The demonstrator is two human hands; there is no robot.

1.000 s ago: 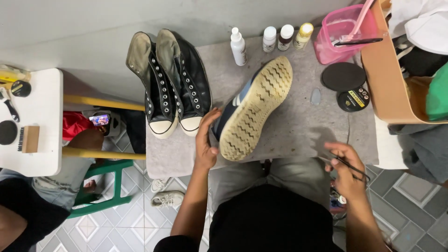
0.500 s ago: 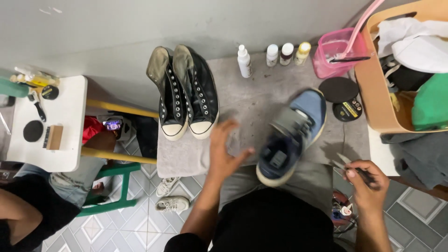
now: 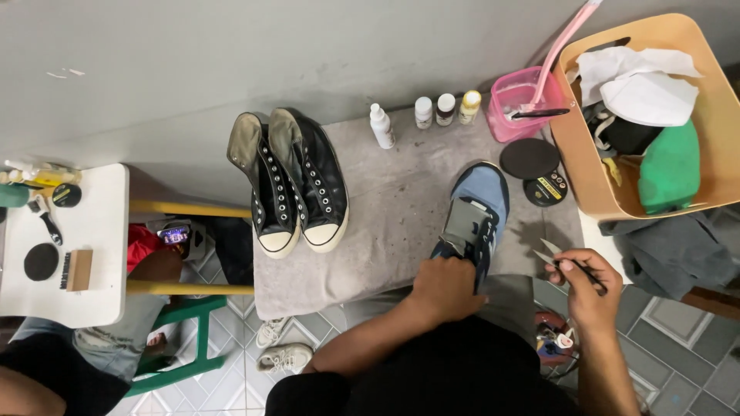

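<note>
Grey, rough cloth covers the low table (image 3: pixel 385 223), and on its near right part stands one blue sneaker (image 3: pixel 474 216) with a grey tongue and dark laces, its toe pointing far. The left hand (image 3: pixel 443 289) lies on the heel end of this sneaker with the fingers curled together around it. The right hand (image 3: pixel 586 285), just to the right of the shoe, has its fingers pinched on a thin dark-handled tool (image 3: pixel 566 260) with a pale tip. On the left part of the cloth stand two black high-top canvas shoes (image 3: pixel 297 181) with white rubber toes, side by side and touching. Along the far edge I count four small bottles (image 3: pixel 424 115): one white with a spray top, then three short ones with white, dark and yellow caps. Right of them is one pink translucent plastic tub (image 3: pixel 524 100) with a pink handle leaning out of it, and nearer are two round black tins (image 3: pixel 539 169), one bearing a yellow label. At far right, one tan rounded basket (image 3: pixel 717 115) holds white and green cloths.
</note>
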